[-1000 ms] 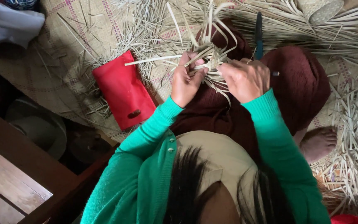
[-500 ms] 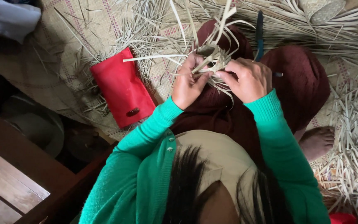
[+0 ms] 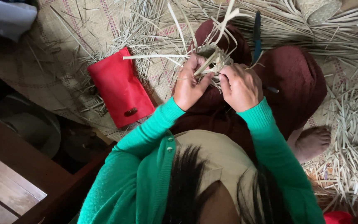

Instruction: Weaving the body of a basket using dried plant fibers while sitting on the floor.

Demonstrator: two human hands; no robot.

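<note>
Left hand [image 3: 190, 85]: closed on the small woven strip piece [image 3: 213, 58], thumb and fingers pinching its near-left side; fingertips hidden behind the strips.
Right hand [image 3: 240, 85]: closed, knuckles up, pinching strips at the piece's right edge; what the fingertips grip can't be made out, they curl under.
Woven strip piece: held up between both hands, above the dark red lap cloth [image 3: 299, 79]; loose pale strip ends stick out upward & to the left. Weave pattern too small/blurred to read.
Dark blade-like tool [image 3: 257, 35]: just right of the piece, standing up along the lap cloth; lower end hidden behind the right hand, so kind of tool unclear.
Red pouch [image 3: 121, 89]: well left of the piece, flat on the woven mat [image 3: 63, 37], 1 dark clasp near its lower end.
Loose strip heaps [image 3: 349, 137]: right of the piece & beyond it, spread over the mat; cut off at the right edge.
Bare foot [image 3: 311, 143]: below-right of the piece, partly under the lap cloth.
Woven basket [image 3: 318, 9]: far upper right of the piece, cut by the top edge.
Green sleeves [image 3: 146, 137]: run from the lower frame up to both wrists.
Lower left: dark, round pale shape [image 3: 30, 124] in shadow, can't tell what it is.
</note>
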